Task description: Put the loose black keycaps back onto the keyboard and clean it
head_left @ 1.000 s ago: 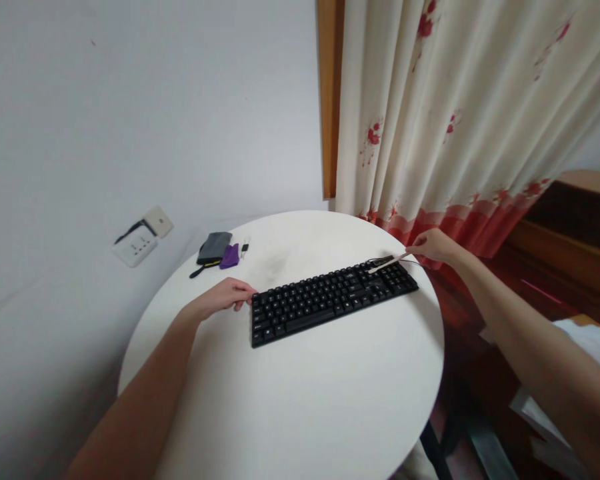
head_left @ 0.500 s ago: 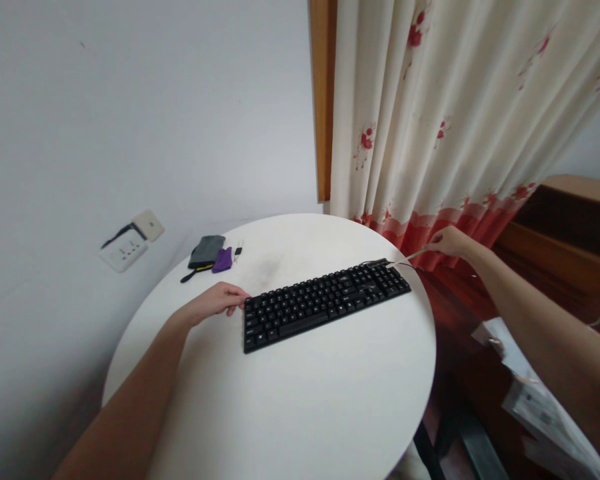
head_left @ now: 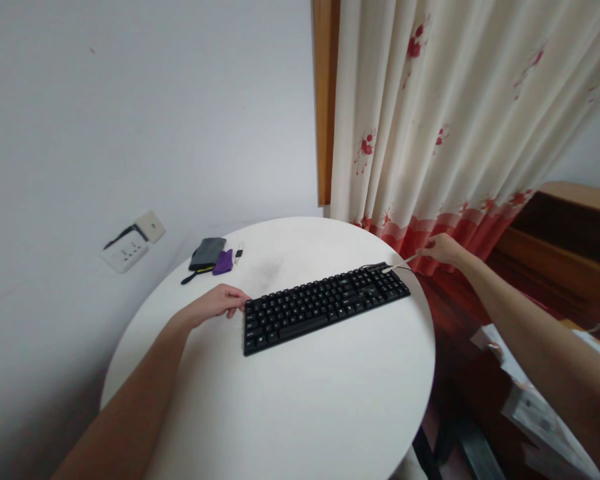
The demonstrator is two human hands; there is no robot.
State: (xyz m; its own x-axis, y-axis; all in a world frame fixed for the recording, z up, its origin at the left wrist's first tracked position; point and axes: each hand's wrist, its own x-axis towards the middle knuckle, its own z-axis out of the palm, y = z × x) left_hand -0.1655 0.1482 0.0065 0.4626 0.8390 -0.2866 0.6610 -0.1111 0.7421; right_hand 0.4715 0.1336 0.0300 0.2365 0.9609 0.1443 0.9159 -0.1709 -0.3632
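Observation:
A black keyboard (head_left: 322,307) lies slantwise on a round white table (head_left: 300,400). My left hand (head_left: 215,303) rests on the table at the keyboard's left end, fingers curled with the tips against its edge. My right hand (head_left: 441,250) hovers past the table's far right rim, fingers pinched on a thin pale stick (head_left: 400,263). The stick's tip points at the keyboard's far right corner, where a thin black cable leaves it.
A grey pouch (head_left: 207,253), a purple cloth (head_left: 223,262) and a small clip lie at the table's far left. A wall socket (head_left: 125,251) sits on the white wall. A cream curtain with a red hem (head_left: 430,133) hangs behind; wooden furniture (head_left: 570,240) stands at right.
My right hand drew the stick back to the right, off the keys to the keyboard's far corner. The left hand stayed at the keyboard's left end. The view shifted slightly.

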